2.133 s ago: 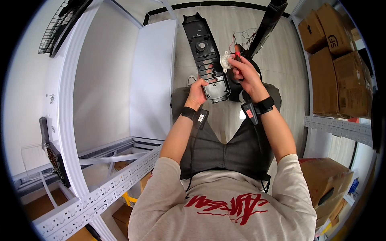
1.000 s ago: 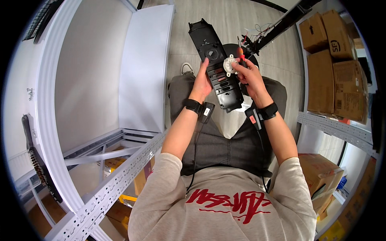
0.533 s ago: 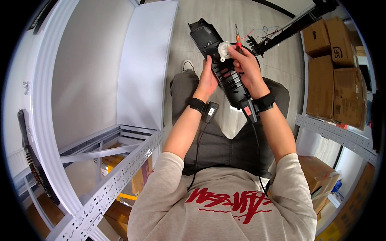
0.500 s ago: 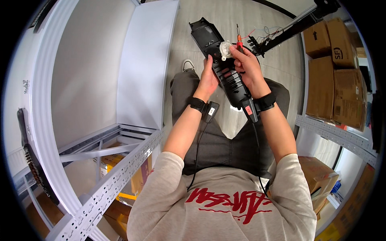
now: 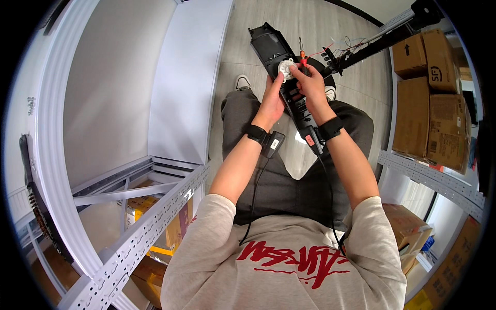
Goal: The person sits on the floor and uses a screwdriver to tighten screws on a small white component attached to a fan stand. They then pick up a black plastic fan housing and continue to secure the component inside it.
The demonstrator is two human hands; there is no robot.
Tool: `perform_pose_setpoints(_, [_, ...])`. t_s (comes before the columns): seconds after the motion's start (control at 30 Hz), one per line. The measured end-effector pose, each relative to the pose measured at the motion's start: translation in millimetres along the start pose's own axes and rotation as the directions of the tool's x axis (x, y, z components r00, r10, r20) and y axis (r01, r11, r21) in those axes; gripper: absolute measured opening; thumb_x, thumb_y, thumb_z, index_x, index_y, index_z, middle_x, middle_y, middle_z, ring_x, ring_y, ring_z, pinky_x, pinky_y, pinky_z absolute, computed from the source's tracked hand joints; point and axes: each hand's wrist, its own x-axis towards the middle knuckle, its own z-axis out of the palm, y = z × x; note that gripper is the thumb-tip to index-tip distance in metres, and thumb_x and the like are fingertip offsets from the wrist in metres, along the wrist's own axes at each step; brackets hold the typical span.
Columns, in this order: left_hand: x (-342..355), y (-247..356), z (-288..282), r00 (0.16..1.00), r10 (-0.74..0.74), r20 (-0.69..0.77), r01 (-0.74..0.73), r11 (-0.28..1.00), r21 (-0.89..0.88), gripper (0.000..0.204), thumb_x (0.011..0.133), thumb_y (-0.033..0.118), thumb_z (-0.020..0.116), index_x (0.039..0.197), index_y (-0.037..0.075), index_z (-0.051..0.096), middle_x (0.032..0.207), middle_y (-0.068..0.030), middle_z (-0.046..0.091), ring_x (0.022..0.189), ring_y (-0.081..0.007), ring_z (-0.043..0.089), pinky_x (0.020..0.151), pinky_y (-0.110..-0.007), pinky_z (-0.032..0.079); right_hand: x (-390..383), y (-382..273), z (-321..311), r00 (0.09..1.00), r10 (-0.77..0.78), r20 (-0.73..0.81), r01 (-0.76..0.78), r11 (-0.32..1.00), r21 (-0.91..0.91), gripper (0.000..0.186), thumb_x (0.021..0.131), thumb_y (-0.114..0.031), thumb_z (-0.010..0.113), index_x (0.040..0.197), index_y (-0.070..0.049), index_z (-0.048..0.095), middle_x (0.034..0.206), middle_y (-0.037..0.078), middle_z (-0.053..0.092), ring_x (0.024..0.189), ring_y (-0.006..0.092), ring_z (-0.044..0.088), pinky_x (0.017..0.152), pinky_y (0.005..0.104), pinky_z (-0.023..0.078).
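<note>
My left hand (image 5: 270, 103) is closed round the edge of a long black plastic housing (image 5: 269, 45), its thumb up against a round whitish plastic part (image 5: 284, 67). That part lies over the middle of the housing, and the fingertips of my right hand (image 5: 313, 89) press on its right side. A screwdriver (image 5: 303, 56) with a red and black handle is held in my right hand too, its metal tip pointing up and away. Ribs and slots show inside the housing's near half, partly hidden by my right hand. Whether the round part is seated in the housing, I cannot tell.
Beyond my right hand stands a black pole (image 5: 369, 47) with loose thin wires (image 5: 347, 49). Cardboard boxes (image 5: 412, 114) sit on a shelf to the right. A metal rack (image 5: 150, 227) stands at the left. Cables run from both wrist straps.
The round whitish part has moved down and left onto the housing, nearer my left thumb. My right hand and screwdriver have come left with it. The housing has shifted slightly right.
</note>
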Motion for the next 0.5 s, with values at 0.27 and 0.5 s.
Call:
perform_pose_setpoints(0.27, [-1.2, 0.7, 0.5, 0.999, 0.001, -0.035, 0.000, 1.000, 0.023, 0.046, 0.097, 0.027, 0.060, 0.136, 0.013, 0.040, 0.130, -0.0048, 0.051, 0.116, -0.0177, 0.053, 0.095, -0.036, 0.048, -1.0, -1.3, 3.9, 0.993, -0.115, -0.009, 0.112, 0.983, -0.145, 0.030, 0.084, -0.022, 0.077, 0.105, -0.003, 0.067, 0.070, -0.003, 0.059, 0.055, 0.0047, 0.048, 0.049, 0.0229, 0.038])
perform_pose_setpoints(0.5, [-2.8, 0.8, 3.4, 0.998, 0.027, -0.062, -0.025, 0.999, 0.029, 0.040, 0.100, 0.025, 0.056, 0.135, 0.014, 0.042, 0.128, -0.0040, 0.054, 0.115, -0.0180, 0.056, 0.094, -0.037, 0.049, -6.4, 2.4, 7.9, 0.988, -0.143, -0.065, 0.136, 0.986, -0.097, 0.028, 0.085, -0.020, 0.076, 0.104, -0.003, 0.067, 0.072, -0.002, 0.060, 0.056, 0.0052, 0.049, 0.050, 0.0231, 0.039])
